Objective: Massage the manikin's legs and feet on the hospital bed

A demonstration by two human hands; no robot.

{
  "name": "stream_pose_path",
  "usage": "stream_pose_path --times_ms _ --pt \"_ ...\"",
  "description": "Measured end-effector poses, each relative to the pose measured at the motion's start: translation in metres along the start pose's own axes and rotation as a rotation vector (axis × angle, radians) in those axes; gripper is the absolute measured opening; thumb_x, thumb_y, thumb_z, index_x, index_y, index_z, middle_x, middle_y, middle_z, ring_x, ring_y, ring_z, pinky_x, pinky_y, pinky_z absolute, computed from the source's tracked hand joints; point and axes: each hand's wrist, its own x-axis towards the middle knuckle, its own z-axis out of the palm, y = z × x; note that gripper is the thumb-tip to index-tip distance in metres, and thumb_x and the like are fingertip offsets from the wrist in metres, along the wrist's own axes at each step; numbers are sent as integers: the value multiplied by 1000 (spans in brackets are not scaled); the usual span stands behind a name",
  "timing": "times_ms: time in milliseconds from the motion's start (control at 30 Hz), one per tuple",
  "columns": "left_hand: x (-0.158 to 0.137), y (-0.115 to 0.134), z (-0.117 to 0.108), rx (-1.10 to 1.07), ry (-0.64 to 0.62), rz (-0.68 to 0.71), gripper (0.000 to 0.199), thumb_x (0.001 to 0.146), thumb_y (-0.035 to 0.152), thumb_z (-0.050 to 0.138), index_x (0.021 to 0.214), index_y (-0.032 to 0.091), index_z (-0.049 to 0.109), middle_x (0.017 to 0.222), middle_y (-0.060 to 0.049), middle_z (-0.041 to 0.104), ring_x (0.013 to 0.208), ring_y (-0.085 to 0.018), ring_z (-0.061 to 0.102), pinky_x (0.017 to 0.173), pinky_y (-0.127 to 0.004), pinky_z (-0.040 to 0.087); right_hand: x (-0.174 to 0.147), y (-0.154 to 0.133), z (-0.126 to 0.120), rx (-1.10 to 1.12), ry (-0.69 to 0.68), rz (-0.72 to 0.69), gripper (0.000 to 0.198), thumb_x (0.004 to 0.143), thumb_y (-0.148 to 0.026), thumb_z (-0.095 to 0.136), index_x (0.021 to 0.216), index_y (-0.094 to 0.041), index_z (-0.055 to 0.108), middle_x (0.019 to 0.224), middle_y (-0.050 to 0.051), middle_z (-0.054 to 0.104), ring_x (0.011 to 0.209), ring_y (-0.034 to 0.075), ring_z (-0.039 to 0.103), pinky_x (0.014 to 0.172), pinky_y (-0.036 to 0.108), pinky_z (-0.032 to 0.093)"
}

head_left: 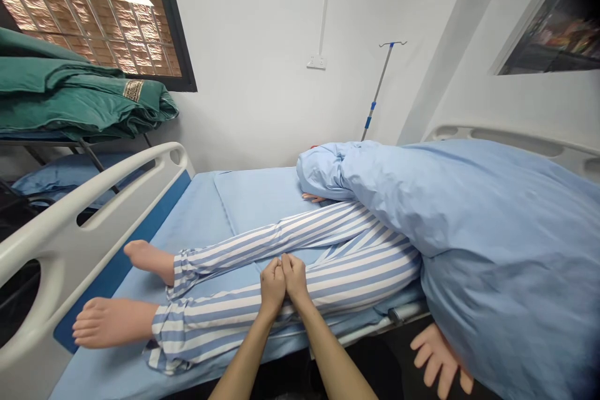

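Note:
My left hand [273,286] and my right hand [295,276] are both closed into fists, pressed side by side over the near leg. No cloth or object shows in either of them. Beneath them lies a manikin in blue-and-white striped trousers [365,275], legs stretched across the bed. Its bare near foot [105,323] and far foot [147,259] point toward the bed end at left. A light blue quilt [497,219] covers its upper body. From under the quilt, one manikin hand [440,359] hangs over the near bed edge.
A white bed end board [107,181] stands at left, another headboard [510,137] at right. Folded green bedding [84,97] lies on a neighbouring bed below the barred window. Behind the bed rises an IV pole [377,90]. A metal rail [365,332] runs along the near side.

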Motion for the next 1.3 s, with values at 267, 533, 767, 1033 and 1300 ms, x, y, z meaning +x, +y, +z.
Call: stream_pose_path --times_ms 267,533,767,1033,1300 --pt "13 15 -3 -216 -50 -82 14 64 18 34 50 18 32 44 6 29 43 -7 28 45 -19 26 1 -3 -2 34 -26 -23 33 77 -29 33 47 -16 35 45 -4 36 46 8 32 45 20 23" --pt "2 7 -2 54 -38 33 18 65 21 35 48 18 32 45 4 35 47 -9 33 49 -22 24 1 -1 -2 102 8 17 33 77 -32 33 48 -17 31 46 -5 33 46 8 30 45 20 25" --pt "5 0 -4 32 -34 21 18 66 22 35 48 18 34 46 4 37 48 -10 33 49 -21 23 4 -23 -5 196 -24 25 33 77 -33 34 49 -18 29 46 -5 28 45 7 28 44 19 25" --pt "3 2 -3 0 -46 -7 17 65 23 35 49 19 33 46 4 37 48 -10 33 50 -22 24 -1 -8 -3 89 2 0 32 76 -31 34 47 -17 35 45 -5 34 45 8 30 43 19 24" --pt "14 9 -1 -237 -45 -200 14 58 23 36 46 18 31 40 6 28 40 -6 26 42 -20 23 0 -6 -3 90 -11 -14 34 76 -30 34 45 -16 37 44 -5 33 45 8 30 44 19 23"
